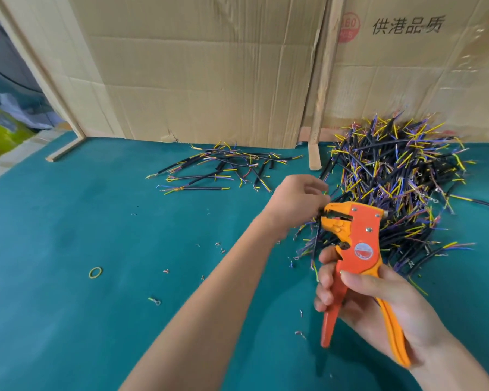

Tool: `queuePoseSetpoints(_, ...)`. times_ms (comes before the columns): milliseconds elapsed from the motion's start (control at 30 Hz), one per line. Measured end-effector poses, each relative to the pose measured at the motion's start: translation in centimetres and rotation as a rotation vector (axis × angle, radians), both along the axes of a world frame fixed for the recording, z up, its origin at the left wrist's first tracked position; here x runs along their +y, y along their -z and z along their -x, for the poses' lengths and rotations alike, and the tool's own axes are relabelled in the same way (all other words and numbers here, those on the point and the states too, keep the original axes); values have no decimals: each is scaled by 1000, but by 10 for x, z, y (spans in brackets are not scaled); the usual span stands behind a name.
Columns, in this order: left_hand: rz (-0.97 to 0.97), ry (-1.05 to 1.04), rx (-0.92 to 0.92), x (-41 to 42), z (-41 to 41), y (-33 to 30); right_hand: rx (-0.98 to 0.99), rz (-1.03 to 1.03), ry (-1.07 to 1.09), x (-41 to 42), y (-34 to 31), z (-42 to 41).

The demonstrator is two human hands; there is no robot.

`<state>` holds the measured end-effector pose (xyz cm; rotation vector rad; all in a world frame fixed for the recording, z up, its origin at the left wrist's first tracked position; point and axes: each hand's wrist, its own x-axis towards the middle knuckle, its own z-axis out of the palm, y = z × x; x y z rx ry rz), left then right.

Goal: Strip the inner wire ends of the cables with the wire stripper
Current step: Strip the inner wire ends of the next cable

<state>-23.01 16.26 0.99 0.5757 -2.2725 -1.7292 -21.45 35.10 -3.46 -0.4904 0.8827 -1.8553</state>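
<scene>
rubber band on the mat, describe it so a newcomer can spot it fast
Start from the teal mat and go to its open left part, well away from both cable piles. Left of the person's left forearm lies the rubber band, flat and alone. It is the only closed yellowish ring; the nearby scraps are short wire bits.

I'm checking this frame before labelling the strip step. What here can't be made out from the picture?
Head view only:
- The cable end at the wire stripper head: motion blur and the left hand hide whether a wire sits in the blades.
- The left hand's grip: its fingers are blurred.
- The stripper's round label: too small to read.
- The big cable pile: which ends are stripped is too fine to tell.
- The right hand covers part of the handles.
</scene>
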Motion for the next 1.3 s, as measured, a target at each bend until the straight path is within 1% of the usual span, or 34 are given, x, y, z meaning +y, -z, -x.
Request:
queuePoseSetpoints(67, 69, 62, -18, -26, -6, -9, 2, -13, -2, -1, 1, -1)
queuePoseSetpoints(100, 109, 22, -5, -41, -10, -11, 7, -17, -8, -2, 1, -1)
queuePoseSetpoints(133, 203, -68, -15, -58, -12, -11, 16, -23, -18, -3, 1, -2)
queuePoseSetpoints(167, 361, -180, -71, -77, -15, -9, 25, -31, -31, -4, 1, -4)
queuePoseSetpoints(200, 530, -279, -163, -96, -19, -3, 31, -40, -45, -5, 1, -5)
queuePoseSetpoints(233, 655, -337, -270, -114, -26, 5, 35, -48, -60, -6, 1, -6)
queuePoseSetpoints(300, 779, -349, -443, -142, -40, 27, 43, -67, -92, -7, 2, -7)
queuePoseSetpoints(333, 819, -356, -470, -151, -47, 38, 47, -83, -104, -8, 2, -7)
queuePoseSetpoints(467, 934, -397, -350, -171, -50, 53, 63, -124, -124, -10, 5, -7)
queuePoseSetpoints(567, 1086, -320, -376, -174, -48, 51, 60, -125, -116, -9, 5, -5)
queuePoseSetpoints(633, 1103, -299, -370, -171, -47, 51, 60, -124, -107, -9, 5, -5)
queuePoseSetpoints(700, 999, -340, -280, -164, -46, 43, 51, -117, -93, -9, 5, -5)
queuePoseSetpoints(767, 846, -386, -142, -151, -46, 30, 38, -114, -79, -10, 5, -4)
queuePoseSetpoints(833, 671, -369, -6, -131, -51, 14, 25, -119, -59, -10, 6, -4)
queuePoseSetpoints(900, 434, -322, 126, -105, -59, 1, 18, -125, -29, -9, 7, -3)
queuePoseSetpoints(967, 153, -264, 239, -77, -67, -4, 18, -132, 5, -9, 7, -3)
queuePoseSetpoints(1067, -242, -232, 323, -37, -74, 2, 35, -153, 73, -9, 6, -3)
queuePoseSetpoints(1167, -560, -257, 386, -11, -73, 14, 47, -156, 70, -6, 6, -2)
queuePoseSetpoints(1233, -719, -323, 445, -5, -71, 17, 59, -143, 35, -4, 4, -2)
queuePoseSetpoints(1300, -789, -394, 489, -4, -71, 19, 79, -130, 22, -2, 2, -1)
